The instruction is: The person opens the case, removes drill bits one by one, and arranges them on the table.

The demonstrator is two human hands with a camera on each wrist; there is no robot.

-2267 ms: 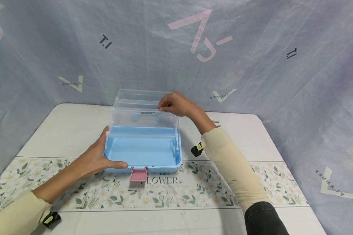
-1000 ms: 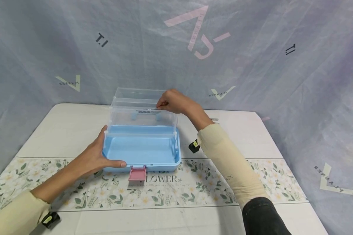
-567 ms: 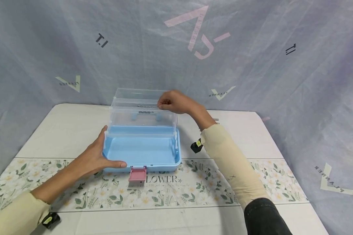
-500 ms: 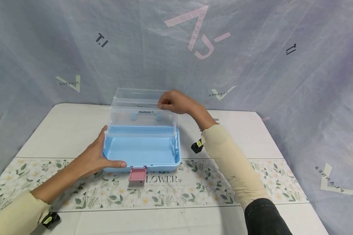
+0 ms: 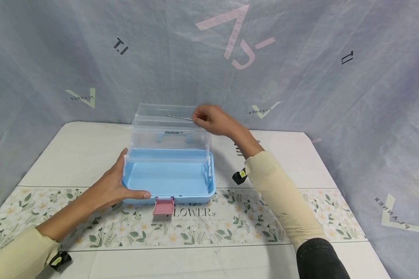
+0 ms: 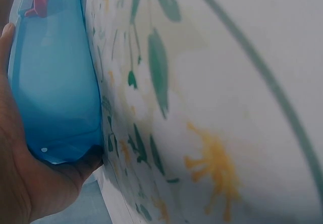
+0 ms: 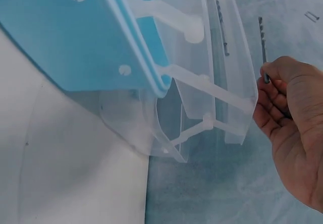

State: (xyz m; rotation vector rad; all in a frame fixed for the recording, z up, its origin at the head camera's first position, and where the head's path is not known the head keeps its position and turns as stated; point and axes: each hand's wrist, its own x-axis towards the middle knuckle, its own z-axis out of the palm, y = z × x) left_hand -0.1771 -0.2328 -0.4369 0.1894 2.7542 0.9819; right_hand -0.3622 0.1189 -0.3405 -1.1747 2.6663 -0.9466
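The right hand (image 5: 212, 119), fingers pinched on a twist drill bit (image 7: 262, 36), has risen slightly; the left hand (image 5: 114, 186), fingers spread, still grips the toolbox (image 5: 167, 178).

Site type: small draped work booth. The wider premises are hidden; home, shop or workshop cannot be determined. Indications: grey-blue printed fabric (image 5: 181, 58) hangs from 9 o'clock through 12 to 3, enclosing the tabletop (image 5: 300, 162) on three sides. Some print, including PLANNER, reads mirrored. A floral band (image 5: 237, 224) crosses the white surface from 8 to 4 o'clock. Black wrist-worn units (image 5: 60, 260) show at 8 o'clock and between 4 and 5.
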